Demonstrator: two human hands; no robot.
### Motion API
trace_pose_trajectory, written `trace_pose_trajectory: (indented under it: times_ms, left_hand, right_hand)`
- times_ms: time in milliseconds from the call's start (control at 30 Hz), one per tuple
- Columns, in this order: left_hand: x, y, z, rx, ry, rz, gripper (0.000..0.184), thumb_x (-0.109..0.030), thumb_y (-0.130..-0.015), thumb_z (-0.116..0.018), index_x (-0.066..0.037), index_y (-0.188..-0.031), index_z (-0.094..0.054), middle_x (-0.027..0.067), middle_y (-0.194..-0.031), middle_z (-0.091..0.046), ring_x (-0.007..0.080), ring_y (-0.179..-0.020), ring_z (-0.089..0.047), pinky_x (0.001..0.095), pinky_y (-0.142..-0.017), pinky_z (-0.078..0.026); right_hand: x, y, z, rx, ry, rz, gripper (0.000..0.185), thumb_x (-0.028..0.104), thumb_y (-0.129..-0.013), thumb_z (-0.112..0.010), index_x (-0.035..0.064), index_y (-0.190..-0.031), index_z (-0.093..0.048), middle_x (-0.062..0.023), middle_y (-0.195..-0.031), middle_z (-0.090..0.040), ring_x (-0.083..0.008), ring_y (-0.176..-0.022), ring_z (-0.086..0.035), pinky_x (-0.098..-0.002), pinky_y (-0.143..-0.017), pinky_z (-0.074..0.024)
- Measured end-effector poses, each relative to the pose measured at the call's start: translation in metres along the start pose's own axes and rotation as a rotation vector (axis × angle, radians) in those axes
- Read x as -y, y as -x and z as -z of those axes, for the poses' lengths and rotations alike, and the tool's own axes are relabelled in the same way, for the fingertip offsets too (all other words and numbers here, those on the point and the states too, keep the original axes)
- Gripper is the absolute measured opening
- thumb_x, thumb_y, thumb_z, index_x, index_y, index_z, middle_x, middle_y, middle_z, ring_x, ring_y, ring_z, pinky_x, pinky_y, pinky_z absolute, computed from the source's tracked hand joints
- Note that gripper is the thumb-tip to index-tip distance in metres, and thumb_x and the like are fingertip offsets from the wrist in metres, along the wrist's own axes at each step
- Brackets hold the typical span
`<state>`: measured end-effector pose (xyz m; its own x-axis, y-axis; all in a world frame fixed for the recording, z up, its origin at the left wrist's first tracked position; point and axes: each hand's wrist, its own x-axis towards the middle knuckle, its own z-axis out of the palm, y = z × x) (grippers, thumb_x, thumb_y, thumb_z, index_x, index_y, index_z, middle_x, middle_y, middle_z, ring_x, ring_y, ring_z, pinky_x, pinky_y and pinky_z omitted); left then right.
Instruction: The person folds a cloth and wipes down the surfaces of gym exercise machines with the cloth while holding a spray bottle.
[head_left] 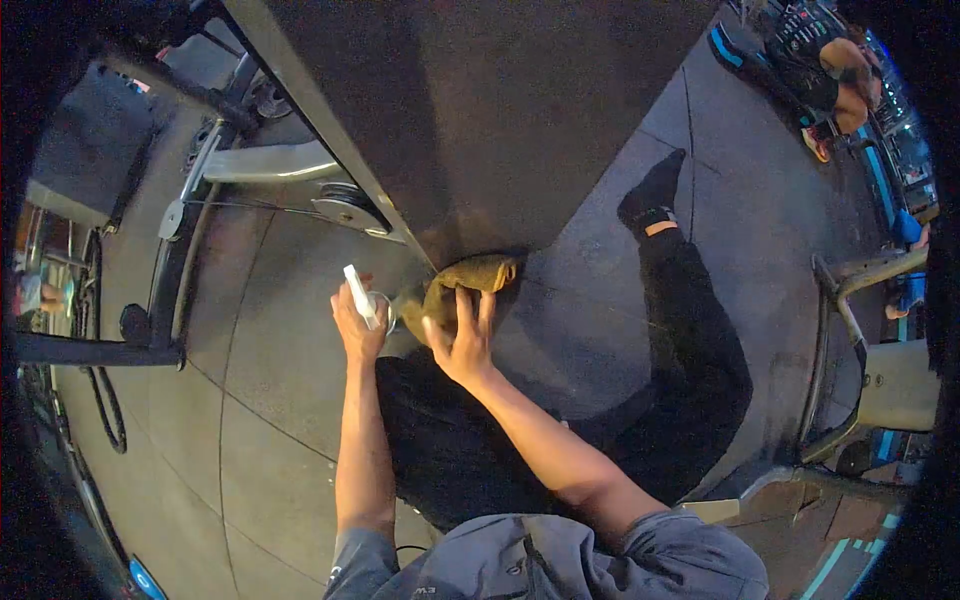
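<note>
My left hand [355, 325] is wrapped round a spray bottle [358, 292] with a white trigger head. Its clear body shows partly on the side toward the cloth. To the right, my right hand [465, 340] grips a folded yellow-brown cloth [475, 272], fingers spread over it and thumb at its left side. The cloth lies at the narrow near end of a large dark panel [500, 120]; whether it presses on the panel I cannot tell. Part of the cloth is hidden behind my fingers.
Metal gym-machine frames with a pulley [348, 208] stand at the left. Another machine frame [895, 385] is on the right. My outstretched leg [690, 320] lies on the grey floor [270, 420]. Another person [825, 60] sits at the top right.
</note>
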<state>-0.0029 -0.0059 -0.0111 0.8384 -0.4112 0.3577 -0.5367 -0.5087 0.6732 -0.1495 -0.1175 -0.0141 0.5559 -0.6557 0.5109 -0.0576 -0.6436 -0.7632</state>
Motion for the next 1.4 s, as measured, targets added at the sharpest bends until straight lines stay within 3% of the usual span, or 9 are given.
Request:
trace_pose_trajectory:
  times_ms: [133,300,567,700,867,967,1067,1167,1400]
  left_hand:
    - [0.001,0.0,0.001,0.012,-0.011,-0.027,0.042,-0.007,-0.071,-0.067,-0.009,-0.112,-0.062,0.0121,-0.1,-0.065,0.0338,-0.095,-0.056,0.0443,-0.086,-0.046]
    - [0.0,0.001,0.001,0.002,0.003,0.002,0.04,-0.008,-0.072,-0.066,-0.008,-0.112,-0.063,0.0117,-0.1,-0.064,0.0337,-0.095,-0.056,0.044,-0.087,-0.046]
    - [0.002,-0.001,0.001,0.04,-0.073,-0.029,0.04,-0.009,-0.074,-0.066,-0.008,-0.113,-0.062,0.0108,-0.101,-0.064,0.0329,-0.093,-0.056,0.044,-0.085,-0.045]
    - [0.0,0.0,0.002,0.036,-0.068,-0.018,0.039,-0.009,-0.074,-0.066,-0.009,-0.113,-0.062,0.0108,-0.102,-0.064,0.0332,-0.093,-0.055,0.0435,-0.086,-0.044]
    - [0.02,0.006,-0.003,-0.025,-0.039,-0.024,0.04,-0.009,-0.073,-0.066,-0.011,-0.113,-0.062,0.0101,-0.104,-0.065,0.0322,-0.095,-0.058,0.043,-0.087,-0.044]
    - [0.011,0.001,0.0,-0.01,-0.055,-0.018,0.039,-0.01,-0.073,-0.066,-0.008,-0.112,-0.061,0.0112,-0.103,-0.065,0.0317,-0.096,-0.059,0.0415,-0.088,-0.043]
    - [0.01,-0.001,0.0,-0.014,-0.045,-0.066,0.039,-0.011,-0.074,-0.066,-0.006,-0.113,-0.061,0.0121,-0.103,-0.065,0.0317,-0.096,-0.059,0.0418,-0.088,-0.043]
    - [0.005,-0.002,0.002,0.031,-0.059,-0.029,0.04,-0.011,-0.074,-0.066,-0.006,-0.113,-0.061,0.0124,-0.104,-0.066,0.0316,-0.096,-0.059,0.0424,-0.087,-0.043]
    - [0.0,0.001,0.003,0.041,-0.045,-0.018,0.039,-0.011,-0.073,-0.067,-0.006,-0.111,-0.062,0.0132,-0.101,-0.065,0.0335,-0.091,-0.058,0.0431,-0.085,-0.043]
  right_hand:
    - [-0.017,-0.009,-0.016,-0.022,0.124,-0.103,0.06,0.02,-0.082,-0.074,-0.0001,-0.132,-0.047,-0.039,-0.145,-0.024,-0.0621,-0.13,-0.028,-0.066,-0.108,-0.0274]
    - [-0.008,-0.019,-0.016,-0.141,-0.039,-0.158,0.051,0.012,-0.08,-0.069,-0.0017,-0.125,-0.049,-0.0315,-0.13,-0.047,-0.0516,-0.124,-0.042,-0.0569,-0.106,-0.0338]
    - [0.018,-0.05,-0.031,-0.433,-0.356,-0.823,0.05,0.025,-0.093,-0.06,-0.0071,-0.128,-0.046,-0.0235,-0.123,-0.056,-0.0339,-0.11,-0.058,-0.044,-0.1,-0.0442]
    - [-0.07,-0.03,-0.02,-0.101,-1.617,-1.2,0.032,0.021,-0.094,-0.055,0.0029,-0.12,-0.052,-0.02,-0.117,-0.06,-0.0331,-0.101,-0.062,-0.0461,-0.084,-0.0524]
    - [-0.033,0.014,0.059,-0.179,-1.263,-1.333,0.029,0.02,-0.099,-0.05,0.0051,-0.124,-0.048,-0.0127,-0.114,-0.059,-0.0264,-0.101,-0.061,-0.0406,-0.086,-0.0544]
    - [0.009,0.005,0.071,-0.226,-0.903,-1.073,0.038,0.015,-0.097,-0.056,0.0075,-0.131,-0.043,-0.0095,-0.122,-0.054,-0.0249,-0.109,-0.058,-0.0401,-0.095,-0.0494]
    - [-0.012,0.002,0.024,-0.209,-0.174,-0.59,0.046,0.023,-0.096,-0.059,-0.0026,-0.13,-0.041,-0.0218,-0.122,-0.052,-0.0365,-0.118,-0.051,-0.0464,-0.104,-0.0384]
    - [0.015,-0.04,-0.021,-0.307,0.049,-0.384,0.048,0.024,-0.095,-0.059,-0.0081,-0.125,-0.04,-0.0307,-0.124,-0.049,-0.0432,-0.115,-0.05,-0.0484,-0.099,-0.0382]
    - [-0.019,-0.031,-0.054,-0.429,-0.234,-0.712,0.059,0.024,-0.096,-0.058,-0.0088,-0.138,-0.034,-0.029,-0.127,-0.051,-0.0411,-0.116,-0.053,-0.0473,-0.104,-0.0406]
